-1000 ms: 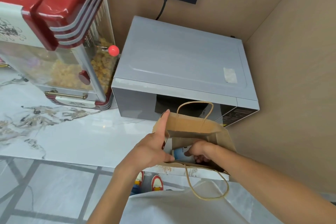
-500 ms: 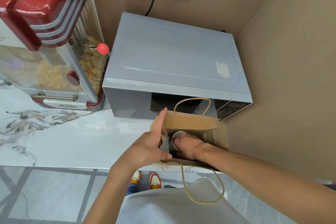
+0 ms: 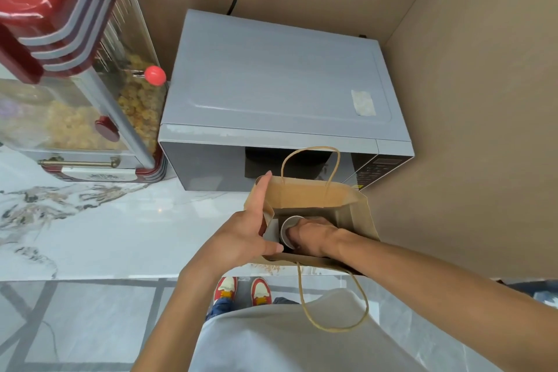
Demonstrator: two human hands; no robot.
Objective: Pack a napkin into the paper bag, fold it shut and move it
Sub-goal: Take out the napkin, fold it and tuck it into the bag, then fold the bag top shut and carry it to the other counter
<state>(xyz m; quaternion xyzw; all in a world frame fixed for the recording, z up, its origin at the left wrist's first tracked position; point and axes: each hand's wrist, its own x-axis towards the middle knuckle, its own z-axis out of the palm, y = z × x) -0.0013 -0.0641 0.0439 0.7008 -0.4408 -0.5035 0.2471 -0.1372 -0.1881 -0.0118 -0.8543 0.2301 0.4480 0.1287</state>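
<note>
An open brown paper bag [image 3: 314, 193] stands at the front edge of the marble counter [image 3: 105, 229], right before the microwave. My left hand [image 3: 241, 235] grips the bag's left rim, index finger stretched up along the edge. My right hand [image 3: 314, 234] reaches down inside the bag, fingers curled over the rim of a white paper cup [image 3: 285, 228] standing there. A flat white piece [image 3: 271, 232], possibly a napkin, shows between the cup and the bag's left wall. My fingertips are hidden in the cup.
A grey microwave [image 3: 271, 78] sits just behind the bag, and a red popcorn machine [image 3: 75, 69] stands to its left. A tan wall [image 3: 468, 130] closes the right side. The bag's near handle [image 3: 332, 326] hangs over the counter edge above the floor.
My right hand has turned a blue-and-white cup upright inside the bag and now rests over its rim. My left hand kept its hold on the bag's rim.
</note>
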